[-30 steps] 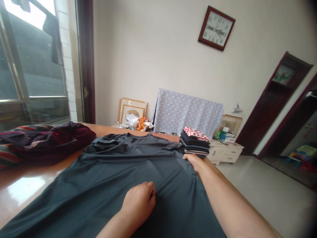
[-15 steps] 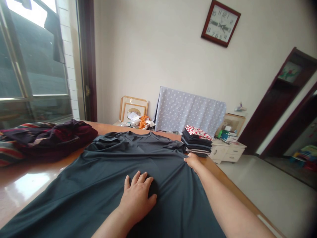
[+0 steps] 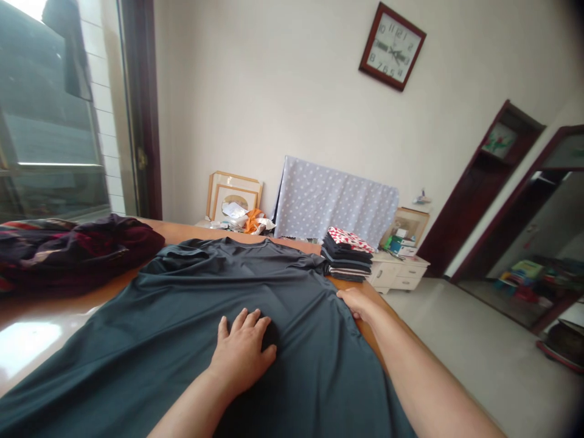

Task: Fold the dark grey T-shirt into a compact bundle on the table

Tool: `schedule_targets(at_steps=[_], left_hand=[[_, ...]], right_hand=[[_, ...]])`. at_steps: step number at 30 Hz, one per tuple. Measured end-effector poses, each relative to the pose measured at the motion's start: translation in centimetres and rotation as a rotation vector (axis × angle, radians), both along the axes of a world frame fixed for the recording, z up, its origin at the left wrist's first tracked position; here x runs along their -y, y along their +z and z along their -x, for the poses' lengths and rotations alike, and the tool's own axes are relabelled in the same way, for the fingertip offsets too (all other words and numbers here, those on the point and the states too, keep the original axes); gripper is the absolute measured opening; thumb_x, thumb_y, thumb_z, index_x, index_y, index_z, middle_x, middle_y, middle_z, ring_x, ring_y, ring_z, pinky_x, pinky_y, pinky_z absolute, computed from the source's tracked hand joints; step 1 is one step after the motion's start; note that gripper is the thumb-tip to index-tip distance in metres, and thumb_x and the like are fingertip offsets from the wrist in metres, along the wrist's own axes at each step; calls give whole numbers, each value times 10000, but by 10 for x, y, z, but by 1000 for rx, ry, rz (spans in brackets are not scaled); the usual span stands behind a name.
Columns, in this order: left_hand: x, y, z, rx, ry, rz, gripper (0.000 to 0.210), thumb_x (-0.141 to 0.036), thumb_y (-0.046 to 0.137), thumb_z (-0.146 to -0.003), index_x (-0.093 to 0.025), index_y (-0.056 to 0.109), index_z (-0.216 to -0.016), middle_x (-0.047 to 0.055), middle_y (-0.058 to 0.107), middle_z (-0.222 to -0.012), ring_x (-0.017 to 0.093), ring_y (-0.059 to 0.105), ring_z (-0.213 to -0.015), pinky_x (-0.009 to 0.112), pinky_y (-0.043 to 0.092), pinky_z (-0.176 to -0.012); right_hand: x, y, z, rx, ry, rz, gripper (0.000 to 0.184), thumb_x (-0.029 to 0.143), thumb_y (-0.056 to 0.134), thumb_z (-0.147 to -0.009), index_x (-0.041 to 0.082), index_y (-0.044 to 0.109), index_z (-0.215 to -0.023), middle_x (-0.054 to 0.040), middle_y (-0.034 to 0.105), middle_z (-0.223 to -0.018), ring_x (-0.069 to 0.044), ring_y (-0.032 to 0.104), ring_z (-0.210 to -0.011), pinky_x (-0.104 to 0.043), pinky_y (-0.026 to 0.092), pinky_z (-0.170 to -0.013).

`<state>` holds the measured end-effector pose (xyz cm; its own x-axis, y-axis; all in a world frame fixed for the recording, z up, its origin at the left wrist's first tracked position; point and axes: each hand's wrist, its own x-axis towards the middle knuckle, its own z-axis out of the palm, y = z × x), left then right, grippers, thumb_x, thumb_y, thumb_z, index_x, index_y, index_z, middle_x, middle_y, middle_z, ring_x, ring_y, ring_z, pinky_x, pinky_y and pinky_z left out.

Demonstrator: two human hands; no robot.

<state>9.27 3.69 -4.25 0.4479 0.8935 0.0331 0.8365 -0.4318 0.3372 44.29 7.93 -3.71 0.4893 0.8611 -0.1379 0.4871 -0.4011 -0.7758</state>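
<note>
A dark grey-green T-shirt (image 3: 191, 328) lies spread over the table, its neckline at the far end and its lower part running out of view towards me. My left hand (image 3: 244, 353) rests palm down on the middle of the shirt, fingers spread. At the shirt's right edge, below the sleeve, my right hand (image 3: 358, 302) pinches the fabric between thumb and fingers. Creases fan out from that pinch across the cloth.
Folded clothes (image 3: 347, 258) are stacked at the table's far right corner, a red-and-white piece on top. A heap of dark purple clothing (image 3: 91, 252) lies on the left of the wooden table (image 3: 27, 331). Beyond stand a polka-dot cloth cover (image 3: 335, 201) and a white cabinet (image 3: 399, 274).
The view has turned slightly to the right. My right hand still grips the shirt's edge, drawn out a little to the right. The left hand stays flat on the cloth.
</note>
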Motion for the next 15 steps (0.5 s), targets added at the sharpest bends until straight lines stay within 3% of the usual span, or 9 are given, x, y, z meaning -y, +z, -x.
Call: schedule_targets(at_steps=[5, 9, 11, 15], left_hand=[[0, -2, 1, -1, -6, -21, 615, -492, 502, -838, -292, 553, -1418, 69, 383, -1603, 365, 212, -1515, 685, 103, -1171], [-1, -5, 2, 1, -10, -32, 614, -498, 497, -844, -293, 551, -1420, 70, 383, -1603, 367, 217, -1512, 688, 101, -1167], [-2, -6, 2, 5, -13, -33, 613, -504, 499, -843, -298, 552, -1418, 70, 381, -1604, 368, 215, -1513, 686, 102, -1167], [-2, -5, 2, 10, -15, -32, 612, -504, 503, -841, -298, 554, -1415, 75, 376, -1607, 370, 211, -1513, 685, 103, -1166]], right_hand=[[15, -3, -9, 182, 21, 36, 206, 259, 760, -696, 175, 589, -618, -33, 648, -635, -150, 565, -588, -222, 345, -516], [26, 0, -11, 257, 3, 25, 226, 339, 775, -727, 181, 618, -686, -69, 712, -796, -197, 643, -784, -224, 400, -619], [31, 3, -8, 246, -3, 45, 258, 408, 743, -773, 188, 624, -711, -81, 709, -764, -216, 659, -778, -236, 416, -616], [47, 6, -1, 193, 6, 115, 364, 525, 645, -843, 181, 629, -723, -72, 650, -618, -211, 616, -585, -268, 400, -536]])
